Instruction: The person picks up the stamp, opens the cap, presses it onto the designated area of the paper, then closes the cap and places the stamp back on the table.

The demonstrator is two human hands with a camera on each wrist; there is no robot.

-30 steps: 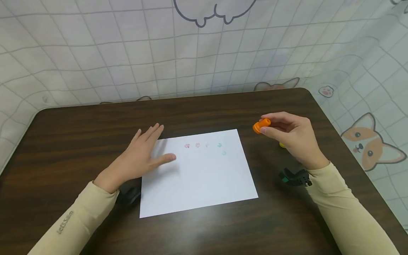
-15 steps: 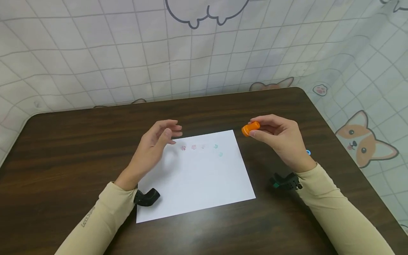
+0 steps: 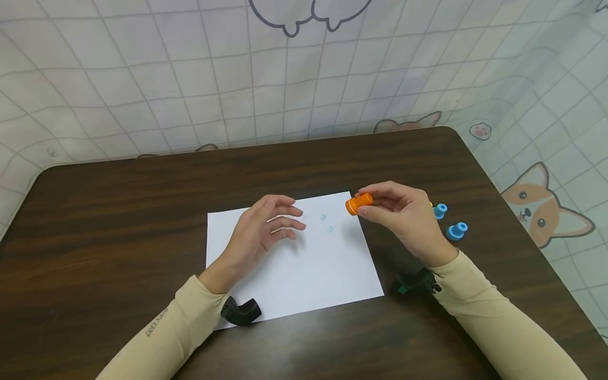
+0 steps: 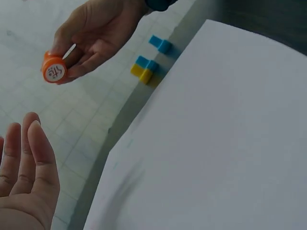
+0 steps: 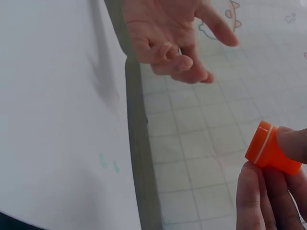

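Here, the right hand (image 3: 404, 221) pinches an orange stamp (image 3: 358, 203).

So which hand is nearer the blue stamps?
Right: the right hand is just left of the blue stamps; the left hand is farther left, over the paper.

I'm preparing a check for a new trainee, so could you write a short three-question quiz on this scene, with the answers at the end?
1. True or false: the left hand is pinching a yellow stamp.
2. Multiple choice: what colour is the stamp that the right hand holds?
A) blue
B) orange
C) green
3. Fill in the number: in the head view, ___ blue stamps show on the dark table to the right of the white paper.

Key:
1. False; it holds nothing.
2. B
3. Two
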